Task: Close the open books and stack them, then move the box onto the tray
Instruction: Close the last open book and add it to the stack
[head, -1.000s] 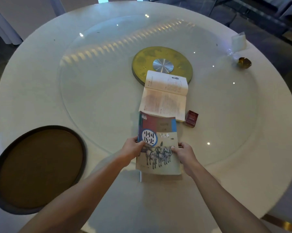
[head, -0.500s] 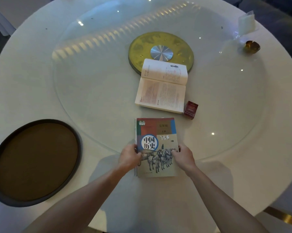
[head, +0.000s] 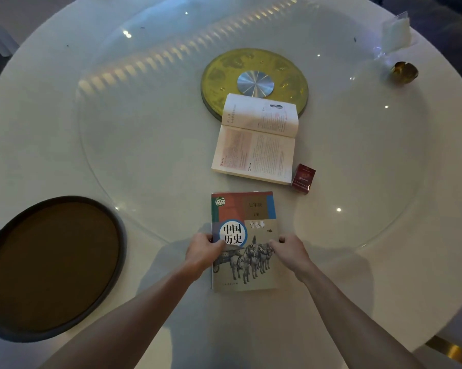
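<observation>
The closed history book [head: 244,241] lies flat on the worktop [head: 384,275] at the near edge, the left hand [head: 201,251] grasping its spine side and the right hand [head: 288,250] its fore-edge, thumbs on the cover. Beyond it the open book [head: 256,145] lies well apart from the tray [head: 118,217], the small red box [head: 303,178] just beside, perhaps touching, its near right corner. Both paperbacks look light and bendy, best held by their long edges; the box seems light, stiff, pinchable by its sides
</observation>
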